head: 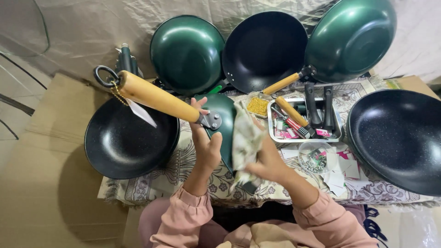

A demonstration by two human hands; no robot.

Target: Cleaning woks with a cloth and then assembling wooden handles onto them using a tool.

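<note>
One green pan [223, 120] held on edge at centre, above the patterned cloth [179, 172] covering the low table. Gripped at the rim by the left hand [205, 142], fingers curled round near the metal bracket where the wooden handle [158, 98] joins, handle jutting up and to the left with a ring and white tag at its end. Pressed against the pan's right side: a pale rag [245, 140], bunched in the closed right hand [268, 160]. Just left, a black pan [124, 144] lying open side up. Behind, two green pans [187, 51] bottom up and another black one [264, 48] between them. Right of the rag, a metal tray [337, 134] of small parts, a clear bowl [314, 157], scattered paper tags, then a large black pan [397, 138].
</note>
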